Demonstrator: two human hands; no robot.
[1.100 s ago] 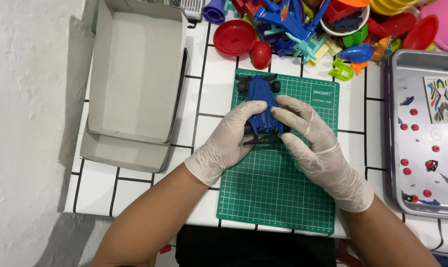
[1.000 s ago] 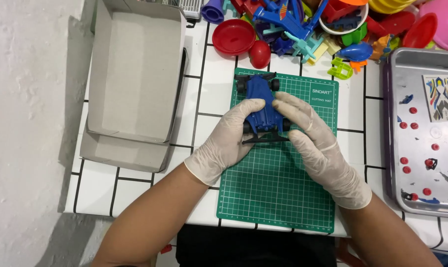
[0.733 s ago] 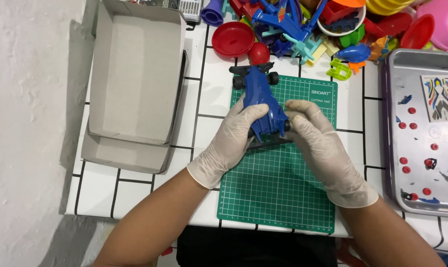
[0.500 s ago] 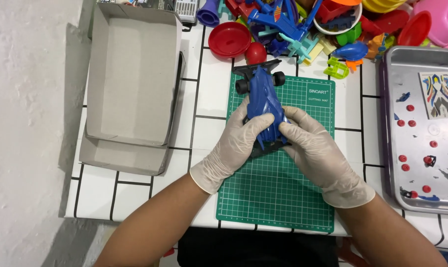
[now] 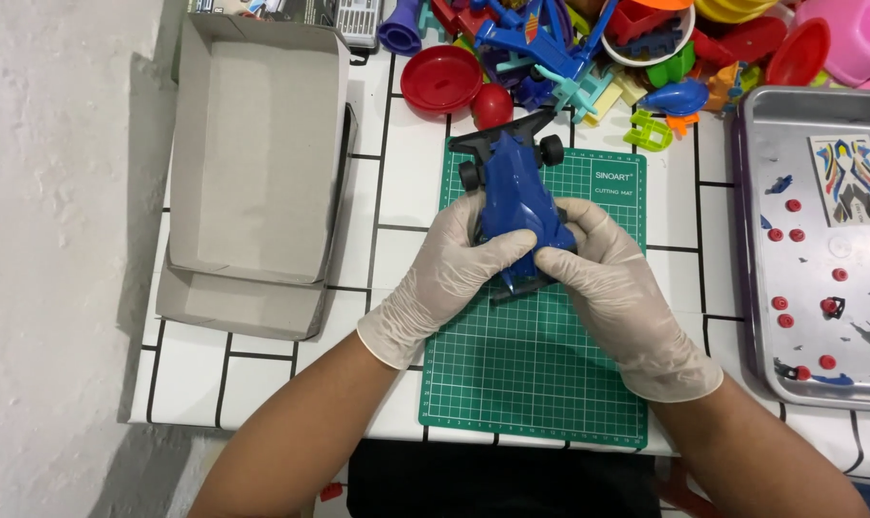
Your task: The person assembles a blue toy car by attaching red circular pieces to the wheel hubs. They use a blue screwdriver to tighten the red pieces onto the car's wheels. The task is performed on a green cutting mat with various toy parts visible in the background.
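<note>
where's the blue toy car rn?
Head view, centre: the blue toy car is held between the left hand and right hand over the green cutting mat's top end.

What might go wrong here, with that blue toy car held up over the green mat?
1. Both gloved hands, the left hand and the right hand, grip only the rear of the blue toy car; smooth gloves might slip and drop it onto the green mat.
2. Its nose points at the crowded toy pile, so a forward push might knock pieces loose.
3. A wide right elbow could jolt the metal tray, scattering its small red parts.
</note>
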